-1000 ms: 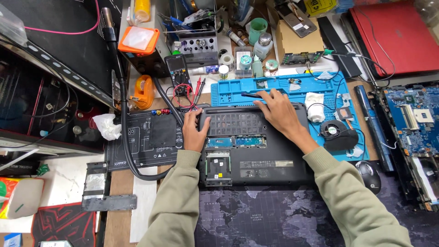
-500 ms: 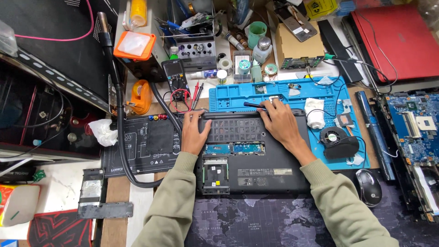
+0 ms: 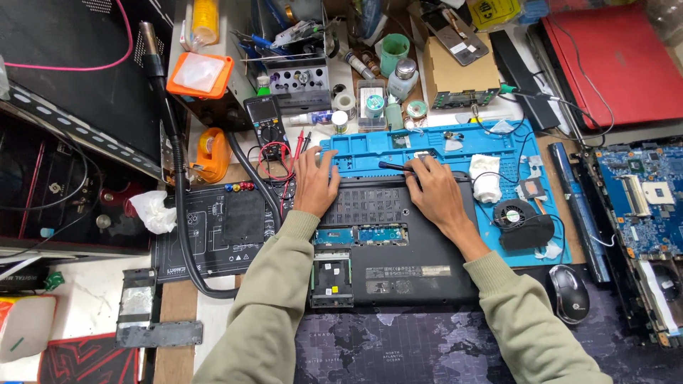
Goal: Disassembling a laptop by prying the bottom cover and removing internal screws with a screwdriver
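A black laptop (image 3: pixel 398 249) lies upside down in front of me, its bottom cover facing up with open memory and drive bays. My left hand (image 3: pixel 316 181) rests flat on the laptop's far left corner, fingers spread. My right hand (image 3: pixel 432 190) is at the far edge near the middle, gripping a thin dark screwdriver (image 3: pixel 393 166) whose shaft points left along the laptop's rear edge. The laptop partly overlies a blue silicone work mat (image 3: pixel 455 146).
A small black fan (image 3: pixel 523 220) and white tissue (image 3: pixel 486 178) lie on the mat. A mouse (image 3: pixel 569 291) sits right of the laptop, a bare blue motherboard (image 3: pixel 640 199) and red laptop (image 3: pixel 612 57) farther right. A multimeter (image 3: pixel 265 128), orange tape dispenser (image 3: pixel 212 153) and black hose (image 3: pixel 181 213) are left.
My left hand moved up from the left side of the laptop to its far left corner. The right hand stayed at the rear edge with the screwdriver. The view shifted slightly.
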